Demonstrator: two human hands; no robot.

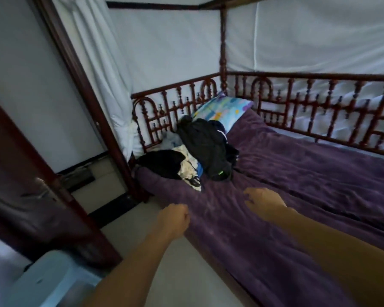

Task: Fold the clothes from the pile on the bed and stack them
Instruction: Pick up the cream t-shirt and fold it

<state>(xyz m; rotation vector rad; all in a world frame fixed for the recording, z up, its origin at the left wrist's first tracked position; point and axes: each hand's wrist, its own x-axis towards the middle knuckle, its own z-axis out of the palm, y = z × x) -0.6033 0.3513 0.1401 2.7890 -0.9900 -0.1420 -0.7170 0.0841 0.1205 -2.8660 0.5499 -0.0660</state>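
Left hand (175,218) fisted, empty, at the bed (211,258) edge; right hand (265,203) loosely spread above bare blanket (308,173), pile (205,147) beyond.

The pile of clothes (200,149) lies unfolded in a loose heap at the far left end of the purple bed (297,173). A large black garment (205,142) slumps on its right side and another black piece (162,162) sprawls at its left. Between them shows crumpled cream fabric (187,165), possibly patterned.

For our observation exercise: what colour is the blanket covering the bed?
The blanket is purple, clearest in the head view.
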